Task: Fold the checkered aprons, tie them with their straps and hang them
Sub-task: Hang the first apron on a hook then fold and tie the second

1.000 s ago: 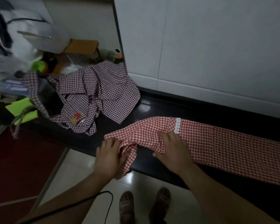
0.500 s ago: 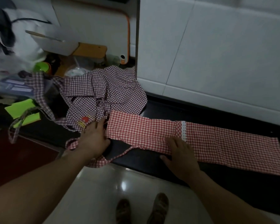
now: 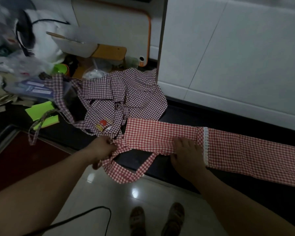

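left hand [image 3: 102,149] curled, pinching the red strap [image 3: 126,173] that loops off the counter [image 3: 177,116] edge | right hand [image 3: 186,154] flat, pressing the long folded red apron [image 3: 245,150] on the counter | purple apron [image 3: 126,99] heaped behind | green cup [image 3: 60,68] far back, inside hidden

Dim, cool indoor light throughout. An overhead source shows as a small glare spot on the glossy floor [image 3: 134,192]. The black desk [image 3: 182,116] reads as nearly featureless shadow. The clutter [image 3: 10,48] at upper left is blurred. Wide-angle distortion bends the wall tile [image 3: 245,65] seams.
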Demonstrator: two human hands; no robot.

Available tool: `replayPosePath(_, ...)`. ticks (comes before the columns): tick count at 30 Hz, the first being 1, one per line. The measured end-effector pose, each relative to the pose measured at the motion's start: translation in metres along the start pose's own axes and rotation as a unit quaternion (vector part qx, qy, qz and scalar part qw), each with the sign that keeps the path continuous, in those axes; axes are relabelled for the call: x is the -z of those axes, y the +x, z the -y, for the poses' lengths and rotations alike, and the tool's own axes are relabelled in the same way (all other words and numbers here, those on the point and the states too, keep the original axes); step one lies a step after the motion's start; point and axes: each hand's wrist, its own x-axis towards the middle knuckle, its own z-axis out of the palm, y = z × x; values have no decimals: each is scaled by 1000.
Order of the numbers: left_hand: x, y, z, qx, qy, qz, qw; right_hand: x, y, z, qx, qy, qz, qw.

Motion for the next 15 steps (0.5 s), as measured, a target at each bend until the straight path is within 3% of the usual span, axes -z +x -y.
replayPosePath(2, 6, 3, -1, 56, -152, 64, 985, 3, -5, 29, 133, 51, -55, 988)
replayPosePath(4, 10, 3, -5, 80, -269, 129, 951, -1, -9, 65, 243, 99, -30, 965)
replayPosePath(6, 12, 1, -10, 79, -329, 147, 929, -17, -9, 96, 269, 103, 49, 956)
replayPosePath(8, 13, 4, -12, 50, -317, 125, 939, -31, -9, 108, 245, 118, 81, 959)
replayPosePath(9, 16, 5, -11, 16, -263, 110, 958, -35, -10, 108, 237, 127, 56, 962)
replayPosePath(11, 27, 8, -6, -100, -55, 84, 990, -38, -10, 95, 234, 131, -9, 963)
replayPosePath(13, 37, 13, 1, -215, 186, 95, 954, -33, -5, 75, 232, 100, 15, 967)
replayPosePath(15, 44, 16, 5, -248, 334, 89, 905, -26, 0, 59, 210, 55, 97, 971)
